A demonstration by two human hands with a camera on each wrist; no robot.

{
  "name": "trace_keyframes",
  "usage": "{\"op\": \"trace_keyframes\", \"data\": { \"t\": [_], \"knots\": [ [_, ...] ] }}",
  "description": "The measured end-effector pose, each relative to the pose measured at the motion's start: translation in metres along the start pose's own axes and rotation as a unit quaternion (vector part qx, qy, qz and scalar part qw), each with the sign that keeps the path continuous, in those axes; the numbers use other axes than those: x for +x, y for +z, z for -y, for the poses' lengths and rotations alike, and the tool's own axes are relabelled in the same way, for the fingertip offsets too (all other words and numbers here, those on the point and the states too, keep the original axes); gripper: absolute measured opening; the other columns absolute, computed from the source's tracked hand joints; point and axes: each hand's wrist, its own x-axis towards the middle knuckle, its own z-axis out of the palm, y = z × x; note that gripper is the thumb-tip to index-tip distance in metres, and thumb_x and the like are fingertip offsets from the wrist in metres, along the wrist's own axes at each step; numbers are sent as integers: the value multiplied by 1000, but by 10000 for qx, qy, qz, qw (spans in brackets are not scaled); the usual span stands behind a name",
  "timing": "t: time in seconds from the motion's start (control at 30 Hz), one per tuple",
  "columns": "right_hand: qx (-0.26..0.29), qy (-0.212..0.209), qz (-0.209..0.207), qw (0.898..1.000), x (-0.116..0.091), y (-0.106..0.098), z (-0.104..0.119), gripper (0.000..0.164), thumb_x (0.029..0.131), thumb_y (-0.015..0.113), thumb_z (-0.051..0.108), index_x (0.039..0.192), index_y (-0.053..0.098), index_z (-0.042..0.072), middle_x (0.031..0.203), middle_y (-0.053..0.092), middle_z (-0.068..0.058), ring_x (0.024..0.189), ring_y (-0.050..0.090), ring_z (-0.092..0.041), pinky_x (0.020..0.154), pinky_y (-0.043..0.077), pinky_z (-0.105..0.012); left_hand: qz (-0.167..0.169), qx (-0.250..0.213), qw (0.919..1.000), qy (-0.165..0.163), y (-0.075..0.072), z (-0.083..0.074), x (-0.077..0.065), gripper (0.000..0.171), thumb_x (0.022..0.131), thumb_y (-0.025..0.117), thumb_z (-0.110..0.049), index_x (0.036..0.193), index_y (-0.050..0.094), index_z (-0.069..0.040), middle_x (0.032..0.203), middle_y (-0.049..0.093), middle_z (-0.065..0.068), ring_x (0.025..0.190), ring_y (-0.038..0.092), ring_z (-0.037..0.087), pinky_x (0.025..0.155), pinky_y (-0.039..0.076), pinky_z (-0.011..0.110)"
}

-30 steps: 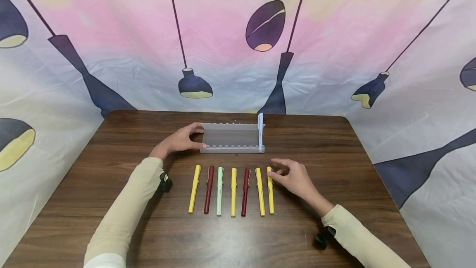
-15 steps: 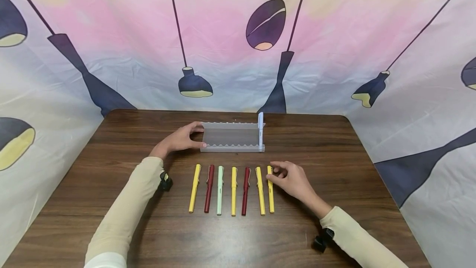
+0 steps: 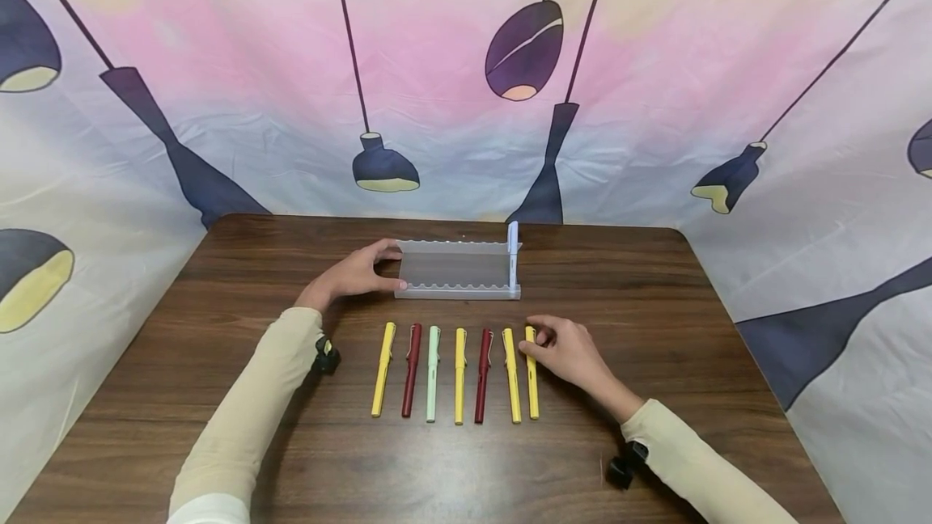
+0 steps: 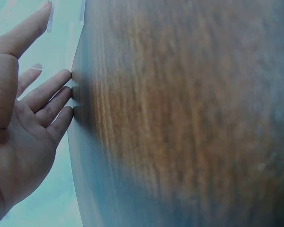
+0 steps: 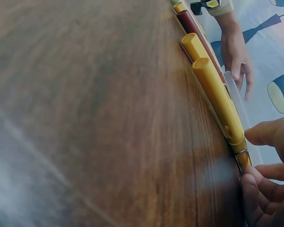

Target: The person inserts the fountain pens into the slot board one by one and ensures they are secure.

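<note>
Across the dark wooden table (image 3: 466,475), the rightmost yellow pen (image 3: 533,386) lies with its cap end pinched in the right hand (image 3: 571,352), another yellow pen (image 3: 513,382) close alongside. Beyond, the left hand (image 3: 353,272) holds the left end of a clear rack (image 3: 455,293), a pale-blue pen (image 3: 513,261) standing across its right end; the left wrist view shows that hand's palm, hidden from above.

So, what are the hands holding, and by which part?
The left hand holds the clear rack by its left end; the right hand pinches the rightmost yellow pen by its capped end.
</note>
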Motion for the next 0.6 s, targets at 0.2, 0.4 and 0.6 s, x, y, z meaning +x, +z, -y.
{"op": "trace_keyframes", "data": {
  "t": [0.2,0.4,0.6],
  "knots": [
    [-103,84,175,9998,2,1,1,42,87,83,29,123,73,10,73,62,9,59,51,-8,56,40,-25,-3,-17,10000,16,0,1,0,91,87,84,-37,156,34,-5,152,50,18,149,34,37,120,28,59],
    [-116,3,268,9996,4,0,0,40,87,83,28,121,74,9,67,61,9,56,52,-8,54,40,-25,-18,-21,10000,34,1,2,1,91,87,84,-38,155,34,-5,152,51,18,149,35,37,120,27,58],
    [-105,5,294,9995,5,0,0,37,86,84,27,117,74,8,67,61,9,56,52,-7,55,40,-25,-18,-94,10000,23,1,3,2,91,86,85,-37,155,34,-5,152,51,18,149,35,36,120,28,58]
  ]
}}
